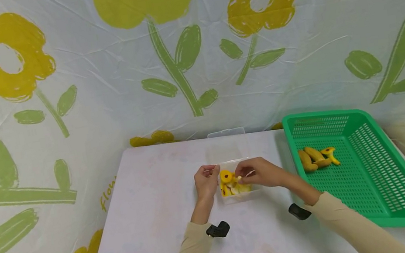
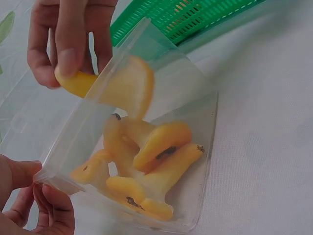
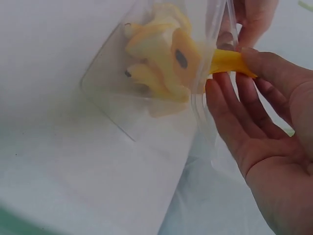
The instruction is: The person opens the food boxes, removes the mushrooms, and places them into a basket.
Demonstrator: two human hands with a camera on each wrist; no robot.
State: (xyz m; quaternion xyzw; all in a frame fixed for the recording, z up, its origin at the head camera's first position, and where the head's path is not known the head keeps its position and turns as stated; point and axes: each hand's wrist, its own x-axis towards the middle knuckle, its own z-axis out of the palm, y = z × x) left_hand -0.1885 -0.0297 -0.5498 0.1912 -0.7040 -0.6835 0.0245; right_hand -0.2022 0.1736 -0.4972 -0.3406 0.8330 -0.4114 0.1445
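Observation:
A clear plastic box [image 1: 234, 199] holds several yellow, flared pieces with dark marks [image 2: 166, 171], some with black-tipped stalks. At its rim on the left, my left hand [image 1: 205, 183] pinches the plastic between thumb and fingers. My right hand [image 1: 263, 173] pinches the narrow end of another such yellow piece [image 3: 227, 62] at the box's mouth. In the left wrist view, that piece's wide pale end [image 2: 129, 90] shows through the box wall, above the heap. The piece's exact kind does not show.
The box's clear lid [image 1: 225, 147] lies folded back toward the wall. To the right stands a green plastic basket [image 1: 349, 121] with several brownish-yellow, elongated things [image 1: 312, 155] and a yellow forked piece [image 1: 330, 155]. A flower-printed sheet [image 1: 113, 114] hangs behind the white table [image 1: 154, 222].

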